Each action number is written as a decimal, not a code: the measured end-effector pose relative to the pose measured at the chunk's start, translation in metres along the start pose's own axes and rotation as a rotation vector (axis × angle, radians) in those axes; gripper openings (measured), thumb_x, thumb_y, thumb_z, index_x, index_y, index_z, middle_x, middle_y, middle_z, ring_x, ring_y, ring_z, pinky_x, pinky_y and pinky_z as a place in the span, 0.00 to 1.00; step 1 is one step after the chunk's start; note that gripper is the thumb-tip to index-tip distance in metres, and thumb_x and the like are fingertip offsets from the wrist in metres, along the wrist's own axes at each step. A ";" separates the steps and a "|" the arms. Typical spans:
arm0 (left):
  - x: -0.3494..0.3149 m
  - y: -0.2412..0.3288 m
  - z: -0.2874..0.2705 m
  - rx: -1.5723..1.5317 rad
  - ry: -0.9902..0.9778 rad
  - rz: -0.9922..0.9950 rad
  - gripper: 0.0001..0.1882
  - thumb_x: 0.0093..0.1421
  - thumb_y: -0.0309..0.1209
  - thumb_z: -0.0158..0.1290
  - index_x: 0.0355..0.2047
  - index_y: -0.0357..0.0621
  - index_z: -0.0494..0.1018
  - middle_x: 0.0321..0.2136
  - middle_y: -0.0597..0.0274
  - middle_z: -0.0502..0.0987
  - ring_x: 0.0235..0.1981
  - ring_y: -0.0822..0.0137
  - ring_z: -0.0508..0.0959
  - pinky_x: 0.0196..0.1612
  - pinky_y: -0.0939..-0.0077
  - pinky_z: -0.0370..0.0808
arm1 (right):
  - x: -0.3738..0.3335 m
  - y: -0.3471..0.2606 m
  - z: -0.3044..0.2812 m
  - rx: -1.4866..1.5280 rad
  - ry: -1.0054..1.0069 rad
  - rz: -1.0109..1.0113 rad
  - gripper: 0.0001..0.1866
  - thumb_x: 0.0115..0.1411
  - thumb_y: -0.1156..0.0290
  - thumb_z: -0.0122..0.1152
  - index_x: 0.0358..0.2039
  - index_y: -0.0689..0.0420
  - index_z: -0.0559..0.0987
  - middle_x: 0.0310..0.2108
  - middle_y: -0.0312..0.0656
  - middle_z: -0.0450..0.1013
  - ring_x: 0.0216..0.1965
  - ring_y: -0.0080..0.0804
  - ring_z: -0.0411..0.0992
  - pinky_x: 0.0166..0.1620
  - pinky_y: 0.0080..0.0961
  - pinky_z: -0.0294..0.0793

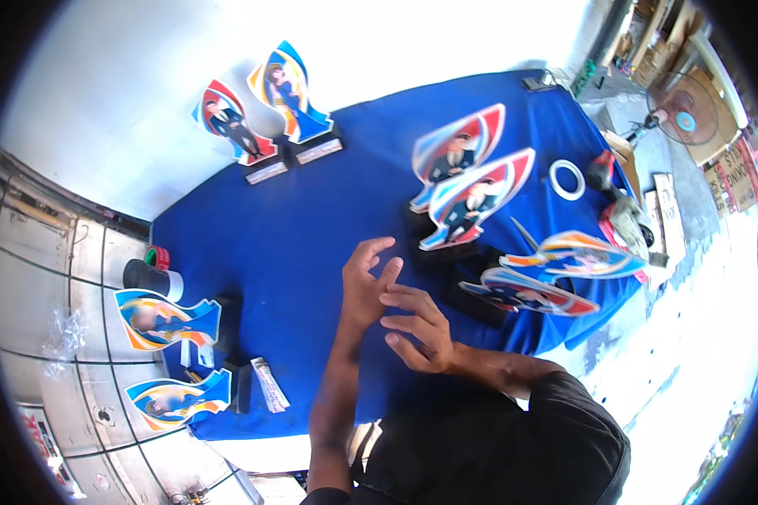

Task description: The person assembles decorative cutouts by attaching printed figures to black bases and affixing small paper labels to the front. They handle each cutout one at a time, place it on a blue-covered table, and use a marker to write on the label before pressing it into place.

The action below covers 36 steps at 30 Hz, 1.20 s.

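My left hand (366, 284) is raised over the blue-covered table (303, 219), its fingers curved and apart. Close against it is my right hand (421, 331), fingers spread and their tips near the left palm. I see nothing held in either hand. Just right of them, on black bases, stand two flame-shaped trophy plaques with a suited figure, a nearer plaque (478, 202) and a blurred farther plaque (456, 147). Two more, an orange-and-blue plaque (577, 255) and a red-and-blue plaque (531, 291), lean outward at the right edge.
A red plaque (234, 122) and a blue plaque (288, 91) stand at the back left. Two plaques (168, 320) line the left edge, near a label strip (269, 385) and a black cylinder (143, 279). A white tape roll (554, 180) lies right; a fan (686, 120) stands beyond.
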<state>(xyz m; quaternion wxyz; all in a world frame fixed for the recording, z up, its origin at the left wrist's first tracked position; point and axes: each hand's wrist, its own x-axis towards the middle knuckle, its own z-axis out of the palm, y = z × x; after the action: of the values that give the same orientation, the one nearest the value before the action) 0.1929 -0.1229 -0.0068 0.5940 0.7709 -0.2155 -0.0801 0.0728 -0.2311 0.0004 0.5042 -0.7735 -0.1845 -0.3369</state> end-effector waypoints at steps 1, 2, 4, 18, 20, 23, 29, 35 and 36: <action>0.000 0.006 0.006 0.003 -0.030 0.035 0.21 0.58 0.28 0.63 0.53 0.42 0.76 0.54 0.49 0.77 0.56 0.52 0.78 0.55 0.57 0.76 | -0.008 -0.007 -0.013 0.028 0.000 0.000 0.15 0.55 0.79 0.69 0.43 0.62 0.79 0.53 0.54 0.73 0.54 0.54 0.74 0.53 0.43 0.76; 0.000 0.012 0.009 0.002 -0.033 0.092 0.22 0.57 0.28 0.64 0.53 0.43 0.75 0.56 0.49 0.75 0.57 0.52 0.76 0.55 0.56 0.75 | -0.014 -0.013 -0.023 0.052 -0.015 0.002 0.14 0.55 0.79 0.68 0.43 0.62 0.79 0.52 0.54 0.74 0.53 0.54 0.75 0.51 0.42 0.77; 0.007 0.021 0.016 -0.009 -0.103 0.118 0.31 0.55 0.26 0.65 0.59 0.39 0.70 0.71 0.51 0.57 0.67 0.56 0.66 0.64 0.50 0.67 | -0.023 -0.023 -0.033 0.078 -0.024 -0.004 0.13 0.55 0.80 0.68 0.42 0.64 0.79 0.46 0.54 0.77 0.44 0.51 0.79 0.43 0.38 0.80; 0.009 0.043 0.053 0.039 0.313 0.340 0.31 0.53 0.29 0.66 0.57 0.40 0.69 0.64 0.44 0.61 0.65 0.49 0.66 0.62 0.55 0.68 | -0.072 -0.036 -0.106 -0.192 0.509 -0.082 0.16 0.54 0.75 0.63 0.44 0.62 0.75 0.38 0.51 0.74 0.35 0.40 0.72 0.40 0.36 0.71; -0.014 0.044 0.069 -0.068 0.334 0.531 0.28 0.55 0.28 0.64 0.55 0.38 0.69 0.61 0.47 0.64 0.61 0.54 0.69 0.58 0.61 0.69 | -0.066 -0.021 -0.125 -0.059 0.810 -0.045 0.21 0.55 0.74 0.60 0.50 0.62 0.71 0.44 0.50 0.71 0.42 0.38 0.68 0.47 0.36 0.67; -0.043 0.042 0.100 -0.385 0.182 0.488 0.24 0.58 0.28 0.60 0.54 0.36 0.68 0.56 0.51 0.66 0.55 0.59 0.73 0.53 0.66 0.69 | -0.063 -0.011 -0.169 -0.361 0.744 0.348 0.24 0.56 0.74 0.62 0.54 0.61 0.70 0.47 0.45 0.72 0.48 0.33 0.68 0.52 0.36 0.66; -0.046 0.040 0.111 -0.469 -0.274 0.188 0.13 0.68 0.25 0.54 0.51 0.35 0.74 0.39 0.62 0.79 0.42 0.74 0.76 0.48 0.75 0.72 | -0.062 0.020 -0.193 0.209 0.397 0.681 0.09 0.67 0.79 0.59 0.47 0.63 0.79 0.42 0.37 0.79 0.43 0.20 0.72 0.50 0.24 0.70; -0.073 0.046 0.078 -0.524 -0.042 0.137 0.10 0.72 0.27 0.51 0.49 0.34 0.75 0.41 0.64 0.79 0.43 0.78 0.75 0.48 0.80 0.72 | -0.071 0.021 -0.181 -0.056 0.369 0.353 0.12 0.72 0.76 0.54 0.52 0.67 0.77 0.49 0.39 0.77 0.51 0.25 0.70 0.59 0.25 0.66; -0.075 0.044 0.067 -0.502 0.026 0.125 0.09 0.72 0.26 0.51 0.48 0.34 0.75 0.40 0.63 0.80 0.41 0.78 0.76 0.46 0.80 0.73 | -0.069 0.019 -0.177 -0.036 0.371 0.323 0.12 0.72 0.76 0.54 0.53 0.66 0.77 0.49 0.38 0.76 0.50 0.24 0.69 0.57 0.23 0.66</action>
<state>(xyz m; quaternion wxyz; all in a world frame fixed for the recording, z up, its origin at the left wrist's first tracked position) 0.0899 -0.1589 0.0064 0.7734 0.5854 -0.2282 -0.0842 -0.0235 -0.3955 -0.0143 0.5630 -0.7265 0.0433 -0.3915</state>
